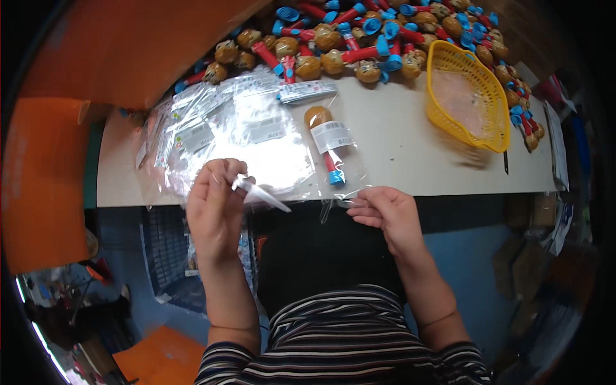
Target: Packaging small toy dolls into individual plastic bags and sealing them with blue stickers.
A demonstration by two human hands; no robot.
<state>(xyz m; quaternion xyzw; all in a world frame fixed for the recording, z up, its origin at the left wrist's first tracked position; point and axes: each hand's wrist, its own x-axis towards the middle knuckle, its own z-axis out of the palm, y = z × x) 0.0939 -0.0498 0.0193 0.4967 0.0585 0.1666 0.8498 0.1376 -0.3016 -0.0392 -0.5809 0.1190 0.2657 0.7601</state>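
A clear plastic bag (355, 168) lies at the table's front edge, its near end overhanging. Inside it is a toy (319, 117) with a brown round head, a red body and a blue end. A white printed label (332, 136) crosses the toy's middle. My right hand (388, 215) is closed, pinching the bag's near end between thumb and fingers. To the left, my left hand (217, 202) is raised over the table edge, with thumb and fingers closed on a thin white strip (266, 194) that points toward the bag.
Flat clear bags with printed labels (250, 128) cover the table's left side. Many brown-headed red and blue toys (327, 38) are heaped along the back. At right stands a yellow plastic basket (438, 109) on the table (398, 170). A blue crate (170, 256) sits below, left.
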